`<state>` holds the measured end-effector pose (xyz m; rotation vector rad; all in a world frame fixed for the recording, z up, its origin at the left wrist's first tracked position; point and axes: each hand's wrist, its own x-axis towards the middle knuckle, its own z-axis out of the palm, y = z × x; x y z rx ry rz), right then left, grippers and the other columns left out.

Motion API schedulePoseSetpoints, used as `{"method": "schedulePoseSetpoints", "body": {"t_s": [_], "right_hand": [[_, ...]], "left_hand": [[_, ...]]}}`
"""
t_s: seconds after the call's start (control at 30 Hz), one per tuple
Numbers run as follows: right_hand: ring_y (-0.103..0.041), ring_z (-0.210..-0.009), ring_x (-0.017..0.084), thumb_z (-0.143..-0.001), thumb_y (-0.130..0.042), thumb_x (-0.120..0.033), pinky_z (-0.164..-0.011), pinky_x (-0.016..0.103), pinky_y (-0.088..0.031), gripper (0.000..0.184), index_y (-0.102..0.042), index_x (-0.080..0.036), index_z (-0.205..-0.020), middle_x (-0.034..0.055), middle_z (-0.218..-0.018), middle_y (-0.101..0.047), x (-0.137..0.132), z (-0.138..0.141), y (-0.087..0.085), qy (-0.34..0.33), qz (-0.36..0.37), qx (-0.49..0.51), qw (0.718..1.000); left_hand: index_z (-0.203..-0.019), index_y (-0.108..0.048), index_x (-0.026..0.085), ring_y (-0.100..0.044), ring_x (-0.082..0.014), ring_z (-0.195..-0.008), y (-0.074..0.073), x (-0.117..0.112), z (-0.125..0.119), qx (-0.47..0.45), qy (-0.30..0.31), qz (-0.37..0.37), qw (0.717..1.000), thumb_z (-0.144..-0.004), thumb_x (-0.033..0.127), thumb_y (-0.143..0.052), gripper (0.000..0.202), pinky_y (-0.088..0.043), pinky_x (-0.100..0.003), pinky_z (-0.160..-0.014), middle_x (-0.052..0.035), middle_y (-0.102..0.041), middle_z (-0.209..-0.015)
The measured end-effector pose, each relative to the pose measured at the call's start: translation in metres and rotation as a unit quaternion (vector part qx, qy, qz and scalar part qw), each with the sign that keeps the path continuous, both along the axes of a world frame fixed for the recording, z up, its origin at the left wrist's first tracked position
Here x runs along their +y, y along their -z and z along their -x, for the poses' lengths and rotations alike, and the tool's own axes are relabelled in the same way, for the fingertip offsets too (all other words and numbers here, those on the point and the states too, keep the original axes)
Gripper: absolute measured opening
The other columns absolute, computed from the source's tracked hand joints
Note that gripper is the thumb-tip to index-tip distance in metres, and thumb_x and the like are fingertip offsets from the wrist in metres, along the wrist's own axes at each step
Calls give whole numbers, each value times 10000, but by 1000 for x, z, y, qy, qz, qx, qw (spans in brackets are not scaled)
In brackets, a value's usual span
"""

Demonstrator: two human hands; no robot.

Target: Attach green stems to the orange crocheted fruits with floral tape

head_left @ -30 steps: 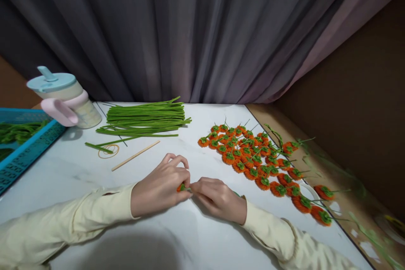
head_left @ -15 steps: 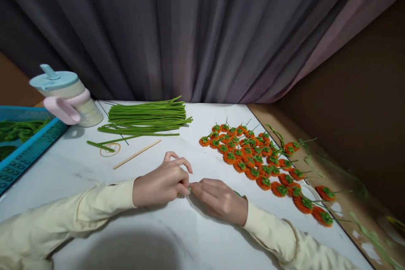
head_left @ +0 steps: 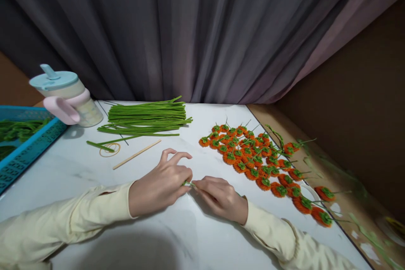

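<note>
My left hand [head_left: 161, 183] and my right hand [head_left: 218, 196] meet at the middle of the white table [head_left: 79, 168]. Both pinch a small green pipe-cleaner piece [head_left: 189, 184] between their fingertips; an orange part seen a second ago is now hidden. The left index and middle fingers are raised and curled. To the right lies a spread of several finished orange pipe-cleaner fruits with green tops [head_left: 253, 156]. A bundle of straight green pipe cleaners [head_left: 147, 118] lies at the back of the table.
A wooden stick [head_left: 136, 154] and a rubber band [head_left: 110, 148] lie left of my hands. A cup with blue lid and pink handle [head_left: 65, 97] stands at back left beside a blue basket [head_left: 22, 147] holding green stems. A dark curtain hangs behind.
The orange bit visible at my left fingertips a second ago is now covered. My left fingers have lifted and shifted slightly; both hands stay together at the same spot.
</note>
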<state>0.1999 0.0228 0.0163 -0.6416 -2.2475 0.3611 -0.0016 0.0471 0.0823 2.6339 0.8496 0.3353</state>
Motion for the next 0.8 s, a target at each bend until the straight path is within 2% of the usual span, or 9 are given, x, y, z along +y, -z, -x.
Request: {"method": "schedulePoseSetpoints", "body": {"t_s": [0.27, 0.43, 0.57, 0.67, 0.73, 0.8], "right_hand": [[-555, -589, 141, -926, -404, -115, -530, 244, -442, 168, -529, -120, -1037, 59, -688, -618, 0, 2, -1, 6, -15, -5, 1000], [-573, -601, 158, -897, -419, -57, -515, 264, -454, 230, -480, -91, -1116, 93, -748, -642, 0, 1, -4, 12, -93, -55, 994], [-622, -715, 208, -873, -436, -23, -605, 319, -515, 298, -456, -8, -1171, 162, -857, -670, -2, -1, -11, 7, -201, -101, 974], [-633, -778, 228, -874, -444, -29, -659, 331, -534, 267, -499, 8, -1132, 169, -889, -676, -4, -3, -14, 20, -243, -112, 963], [-631, -770, 230, -868, -446, -22, -648, 330, -536, 263, -502, 18, -1122, 170, -874, -676, -3, -3, -14, 18, -241, -107, 964], [-623, -734, 221, -861, -447, -10, -619, 325, -529, 277, -485, 19, -1134, 162, -839, -671, -3, -2, -11, 13, -223, -95, 970]], "left_hand": [[-664, -579, 169, -467, -259, -1148, -2, 1, -1, -37, -13, 13, 999, -838, 112, -471, 213, -246, -431, -918, -28, -645, -698], [-620, -574, 171, -480, -255, -1138, -1, 5, 1, -36, 7, 48, 998, -822, 93, -474, 238, -230, -431, -921, -24, -634, -636], [-538, -526, 172, -504, -246, -1137, 0, 13, 0, -10, 17, 145, 989, -790, 87, -523, 266, -243, -392, -912, 9, -620, -584], [-498, -508, 174, -500, -237, -1161, 0, 17, -1, 25, 25, 227, 973, -814, 128, -539, 320, -275, -348, -894, 16, -614, -560], [-542, -523, 176, -488, -244, -1177, 0, 17, -1, 36, 22, 218, 975, -825, 141, -539, 285, -272, -359, -904, 11, -627, -601], [-620, -531, 175, -470, -267, -1195, -2, 13, -1, 35, 15, 148, 988, -826, 155, -549, 208, -242, -408, -933, -2, -645, -679]]}}
